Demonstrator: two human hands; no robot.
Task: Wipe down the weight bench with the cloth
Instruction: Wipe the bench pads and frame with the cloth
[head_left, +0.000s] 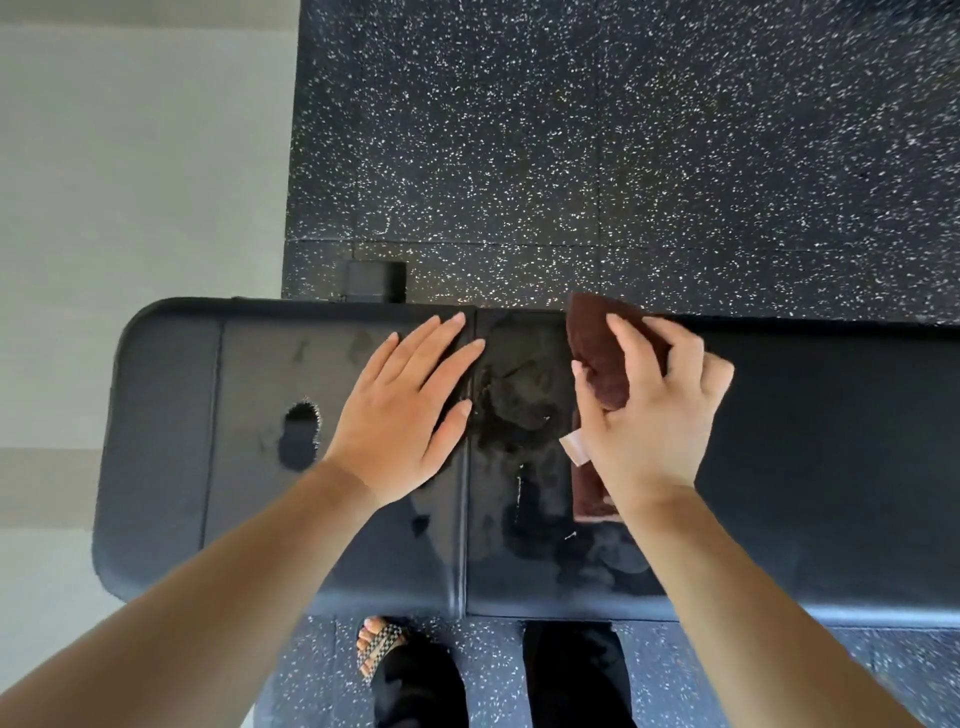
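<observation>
The black padded weight bench (831, 467) runs across the view from left to right, with wet smears around its centre seam and a worn hole in the pad at the left. My left hand (402, 415) lies flat on the pad just left of the seam, fingers spread. My right hand (652, 410) grips a folded brown cloth (597, 353) and presses it on the pad right of the seam. A white tag (574, 449) sticks out of the cloth below my thumb. Part of the cloth is hidden under my hand.
Black speckled rubber flooring (623, 145) lies beyond and below the bench. A pale floor strip (130, 182) runs along the left. A black bench foot (376, 280) pokes out behind the pad. My sandalled foot (382, 647) and dark trouser legs stand at the near edge.
</observation>
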